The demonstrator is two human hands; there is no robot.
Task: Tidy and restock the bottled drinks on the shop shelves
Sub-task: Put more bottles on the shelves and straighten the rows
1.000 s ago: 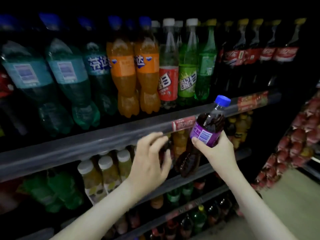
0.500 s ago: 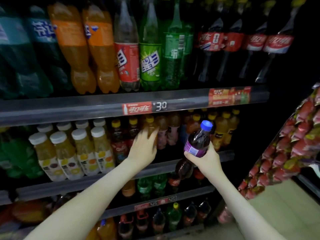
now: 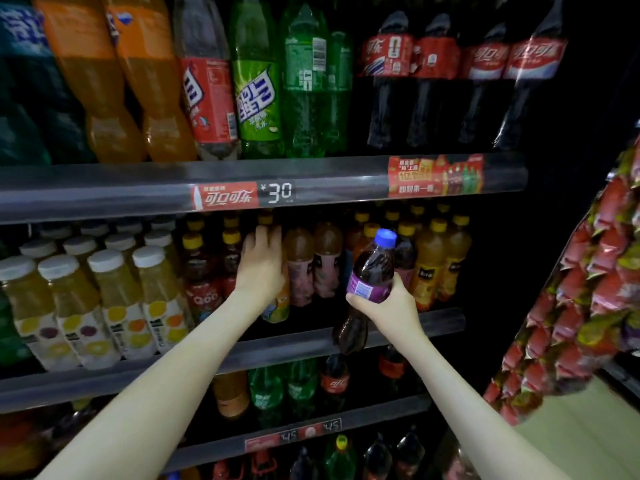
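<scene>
1. The right hand (image 3: pixel 388 308) is gripping the purple-label bottle (image 3: pixel 370 275) round its label band, thumb on the left side and fingers wrapping behind.
2. The bottle is tilting, with the blue cap (image 3: pixel 386 237) leaning up-right. Its base is hanging in front of the middle shelf (image 3: pixel 433 323) rail and it's not seated on the shelf yet.
3. The left hand (image 3: pixel 261 268) is lying on an orange bottle (image 3: pixel 278 304) in the front row of that shelf, back of hand facing the camera. I can't tell whether the fingers are wrapping it or just pressing it.
4. Handling call: this is looking like a small plastic bottle full of dark liquid, so fairly dense for its size. The walls are probably flexing slightly under squeeze and the glossy label film is likely running slick. The grip at the label is looking adequate, and going lower on the body should be helping upright placement.
5. Shapes: it's a waisted body with a lobed, narrow base and a ribbed screw cap. The pink-label bottles (image 3: pixel 300 275) next door are standing packed and touching.
6. Risk: narrow bases in tight rows are inviting a domino tip while sliding it in.
</scene>
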